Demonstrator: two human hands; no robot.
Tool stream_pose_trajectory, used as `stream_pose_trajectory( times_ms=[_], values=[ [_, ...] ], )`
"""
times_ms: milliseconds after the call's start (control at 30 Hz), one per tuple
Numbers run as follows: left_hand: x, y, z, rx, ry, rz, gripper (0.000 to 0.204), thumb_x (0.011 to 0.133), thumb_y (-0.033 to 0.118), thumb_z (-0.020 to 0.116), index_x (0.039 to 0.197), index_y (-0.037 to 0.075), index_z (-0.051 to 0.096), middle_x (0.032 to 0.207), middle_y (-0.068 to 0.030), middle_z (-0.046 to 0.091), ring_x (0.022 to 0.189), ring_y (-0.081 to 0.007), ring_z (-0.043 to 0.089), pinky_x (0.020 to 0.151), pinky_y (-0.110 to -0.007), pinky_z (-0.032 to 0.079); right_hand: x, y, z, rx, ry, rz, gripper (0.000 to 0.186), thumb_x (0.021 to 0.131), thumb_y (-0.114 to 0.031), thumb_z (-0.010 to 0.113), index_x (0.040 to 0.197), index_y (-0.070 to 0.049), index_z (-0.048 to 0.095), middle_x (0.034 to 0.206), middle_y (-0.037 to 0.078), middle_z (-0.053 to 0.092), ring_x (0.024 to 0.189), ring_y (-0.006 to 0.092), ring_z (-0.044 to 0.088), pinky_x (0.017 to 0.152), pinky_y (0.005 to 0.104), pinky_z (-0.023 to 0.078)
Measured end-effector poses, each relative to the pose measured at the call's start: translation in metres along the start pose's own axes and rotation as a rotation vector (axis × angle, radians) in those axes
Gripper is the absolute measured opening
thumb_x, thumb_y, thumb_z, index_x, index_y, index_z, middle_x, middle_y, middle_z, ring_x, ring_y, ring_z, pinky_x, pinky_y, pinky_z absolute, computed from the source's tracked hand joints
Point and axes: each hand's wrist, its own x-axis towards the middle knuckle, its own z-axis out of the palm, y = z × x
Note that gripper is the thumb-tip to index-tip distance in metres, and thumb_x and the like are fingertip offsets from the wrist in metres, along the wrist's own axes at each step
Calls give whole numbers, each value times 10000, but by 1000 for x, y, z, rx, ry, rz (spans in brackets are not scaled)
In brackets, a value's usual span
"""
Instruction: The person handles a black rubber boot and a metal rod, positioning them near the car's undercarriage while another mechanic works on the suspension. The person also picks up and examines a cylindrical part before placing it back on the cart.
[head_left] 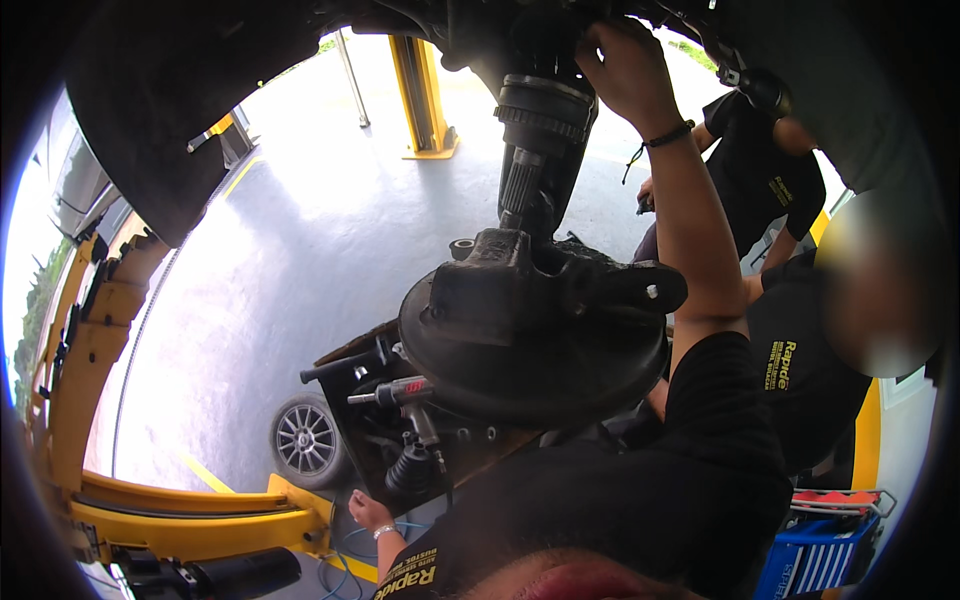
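Note:
My right arm reaches up, and my right hand point(625, 75) is closed at the dark suspension parts overhead; what its fingers grip is hidden. Below it hangs a drive shaft joint point(543, 105) with a toothed ring and a splined end point(520, 185). The splines point down toward a black steering knuckle point(500, 275), which sits with a round brake shield point(530, 360). Low on the left, my left hand point(372, 512) is loosely curled with nothing visible in it. Near it, a tray point(335, 352) bears a grey impact wrench point(410, 395) and a ribbed rubber boot point(410, 468).
A wheel point(307, 440) lies on the floor beside the tray. Yellow lift arms point(200, 508) run along the left, and a yellow post point(420, 100) stands behind. Two people in black shirts point(800, 350) are close on my right. A blue cart point(815, 550) stands at lower right.

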Motion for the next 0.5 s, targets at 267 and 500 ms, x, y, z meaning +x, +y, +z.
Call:
stream_pose_trajectory(
  times_ms=[267,500],
  values=[
    [-1,-1,-2,25,-45,-26,519,1026,422,462,1126,-54,642,1136,-252,643,1070,-417,588,941,-463,449,11,15,-8,75,-103,219,141,818,-150,654,805,-11,672,799,185,688,769,368,669,733,448,528],
    [-8,1,-6,34,-62,-51,535,1029,435,447,1135,-52,641,1148,-249,642,1082,-411,589,951,-458,447,-6,22,-12,69,-130,266,162,828,-175,666,866,-20,695,850,225,687,841,364,678,772,449,529]
  ],
)
